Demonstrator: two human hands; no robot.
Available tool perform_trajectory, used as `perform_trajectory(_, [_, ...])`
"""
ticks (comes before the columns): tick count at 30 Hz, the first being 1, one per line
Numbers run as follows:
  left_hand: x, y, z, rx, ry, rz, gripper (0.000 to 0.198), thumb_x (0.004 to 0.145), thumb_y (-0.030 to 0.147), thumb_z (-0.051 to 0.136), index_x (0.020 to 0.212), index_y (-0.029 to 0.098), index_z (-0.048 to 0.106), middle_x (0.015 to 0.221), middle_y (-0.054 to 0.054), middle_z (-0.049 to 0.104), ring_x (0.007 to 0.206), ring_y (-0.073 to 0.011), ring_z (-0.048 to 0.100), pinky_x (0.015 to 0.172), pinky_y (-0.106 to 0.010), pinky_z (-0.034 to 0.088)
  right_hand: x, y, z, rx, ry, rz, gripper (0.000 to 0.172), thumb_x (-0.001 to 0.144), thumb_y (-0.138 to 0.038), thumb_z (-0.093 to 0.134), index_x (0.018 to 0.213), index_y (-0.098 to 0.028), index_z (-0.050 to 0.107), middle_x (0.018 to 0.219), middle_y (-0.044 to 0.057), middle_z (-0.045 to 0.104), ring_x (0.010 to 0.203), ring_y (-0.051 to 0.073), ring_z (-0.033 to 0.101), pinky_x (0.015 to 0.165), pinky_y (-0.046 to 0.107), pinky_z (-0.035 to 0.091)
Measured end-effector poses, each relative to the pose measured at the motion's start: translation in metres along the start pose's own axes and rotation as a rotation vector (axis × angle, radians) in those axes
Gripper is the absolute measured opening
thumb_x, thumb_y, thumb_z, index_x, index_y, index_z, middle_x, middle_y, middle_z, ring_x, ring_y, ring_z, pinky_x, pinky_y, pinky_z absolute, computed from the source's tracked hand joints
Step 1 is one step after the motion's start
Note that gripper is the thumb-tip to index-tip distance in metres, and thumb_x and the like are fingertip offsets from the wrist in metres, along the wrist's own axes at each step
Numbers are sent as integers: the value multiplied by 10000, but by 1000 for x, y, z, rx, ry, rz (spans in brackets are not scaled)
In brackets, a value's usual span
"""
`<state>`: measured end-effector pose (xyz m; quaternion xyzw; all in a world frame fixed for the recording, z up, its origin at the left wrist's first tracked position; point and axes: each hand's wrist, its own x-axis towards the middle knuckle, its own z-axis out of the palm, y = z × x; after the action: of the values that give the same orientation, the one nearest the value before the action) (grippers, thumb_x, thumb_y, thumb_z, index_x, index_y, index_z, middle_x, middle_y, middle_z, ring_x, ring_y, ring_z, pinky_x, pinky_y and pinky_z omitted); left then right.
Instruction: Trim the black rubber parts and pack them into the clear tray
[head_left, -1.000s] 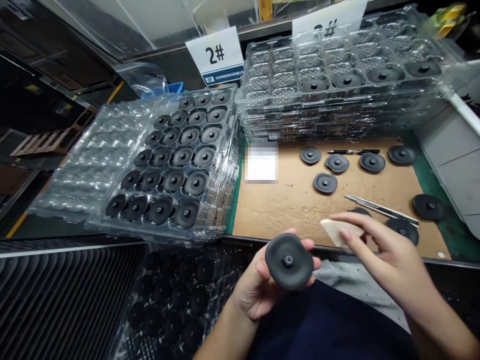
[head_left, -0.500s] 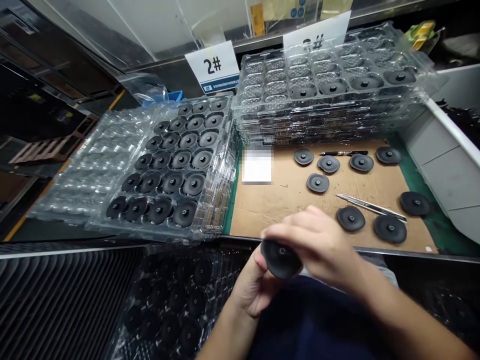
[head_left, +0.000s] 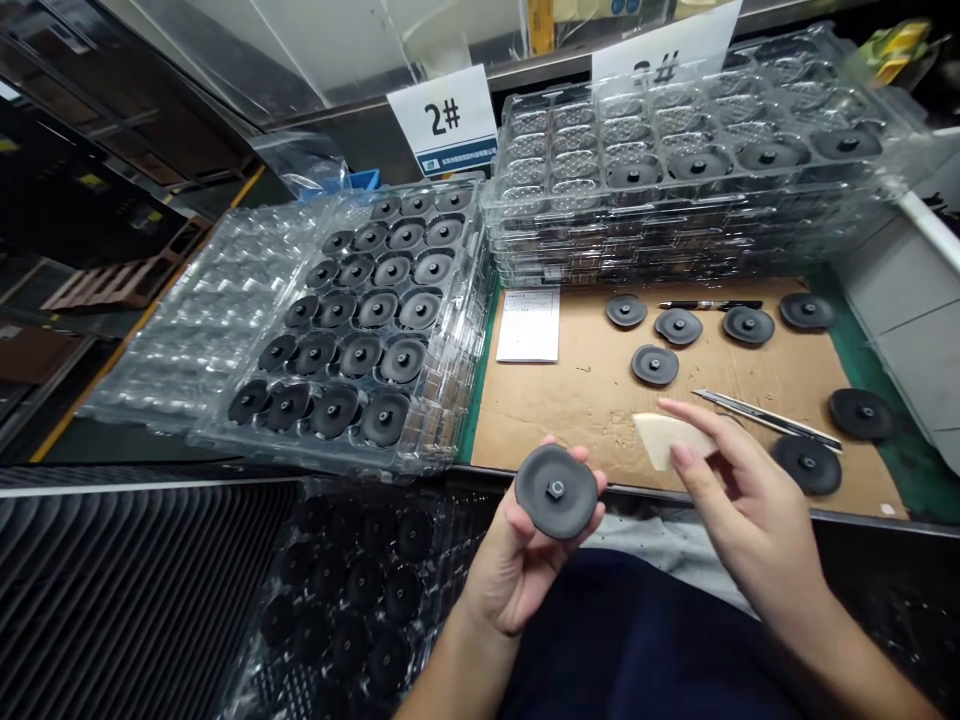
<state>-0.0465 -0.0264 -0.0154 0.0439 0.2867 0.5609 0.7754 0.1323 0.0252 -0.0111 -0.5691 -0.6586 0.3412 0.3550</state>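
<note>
A black, rounded disc with a small hub faces up in my left hand, held by its edge between thumb and fingers. To the right, my right hand pinches a cream sponge wedge over the cardboard. The wedge and the held disc are apart. Beneath the right hand, part of the cardboard is hidden. Close by lie another black disc and a slim metal craft knife or tweezers-like tool.
Left stands a stack of clear trays filled with black discs. More clear trays are piled at the back. A pen, a paper slip and several loose discs lie on the cardboard. Another filled tray sits lower left.
My right hand has moved away from the held disc to the right, and the cream wedge now shows in its fingers. The left hand still holds the disc, now more fully visible.
</note>
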Motion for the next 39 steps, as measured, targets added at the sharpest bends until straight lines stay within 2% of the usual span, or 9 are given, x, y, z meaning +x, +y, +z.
perform_trajectory(4, [1,-1,5,74,95,95,537,694,345,736,1201,291,567,1263,-34,587,1147,-226,562,988,-328,441,6,-47,12,39,-173,-577,335,876,-138,455,1200,-160,538,936,84,645,824,194,574,726,339,437])
perform_trajectory(7, [3,2,-1,108,136,148,564,668,356,754,1197,292,569,1256,-27,584,1166,-247,546,1021,-356,413,10,-44,15,47,-422,-712,311,873,-101,429,1153,-147,556,815,53,633,727,157,552,666,314,405])
perform_trajectory(9, [3,3,-6,105,134,167,639,614,401,774,1207,292,561,1266,-31,577,1204,-263,512,1040,-366,393,18,-31,13,3,-486,-643,281,890,-122,435,1130,-178,570,806,30,633,702,135,544,651,297,385])
perform_trajectory(14, [2,4,-10,20,67,197,620,633,463,728,1215,354,544,1298,3,568,1238,-242,489,1075,-358,348,42,9,29,29,-228,-232,276,947,-265,407,1180,-217,548,1093,61,630,904,160,586,742,280,453])
perform_trajectory(22, [-1,8,-11,27,3,164,558,716,620,544,1223,388,531,1285,3,567,1046,-251,629,900,-383,493,49,67,83,-136,-183,-154,367,854,-274,501,1202,-188,576,1296,155,486,1237,329,382,996,572,296])
perform_trajectory(25, [1,8,-15,308,44,321,596,747,597,535,1293,371,453,1249,-49,573,911,-235,663,809,-385,511,34,64,74,-97,-174,-129,372,876,-261,462,1238,-201,527,1275,122,498,1205,273,434,1007,495,347])
perform_trajectory(31, [8,14,-19,1266,-53,719,1035,642,-1,726,1373,431,134,1283,-72,528,1177,-261,504,1005,-463,360,7,40,41,36,-203,-69,279,888,-247,489,1159,-249,556,1104,47,594,957,169,575,871,328,474])
perform_trajectory(36, [8,16,-13,1428,-92,691,1088,656,9,718,1392,384,9,1276,-107,501,1177,-258,495,1001,-450,364,-2,23,15,294,-145,105,244,862,-262,574,1106,-251,585,952,33,626,875,162,583,781,283,487])
perform_trajectory(39, [8,14,-10,1413,-97,665,1096,643,31,739,1398,385,28,1260,-89,516,1157,-254,509,1002,-432,365,3,11,4,386,-281,97,252,854,-275,592,1105,-248,598,945,39,641,881,167,604,777,283,502])
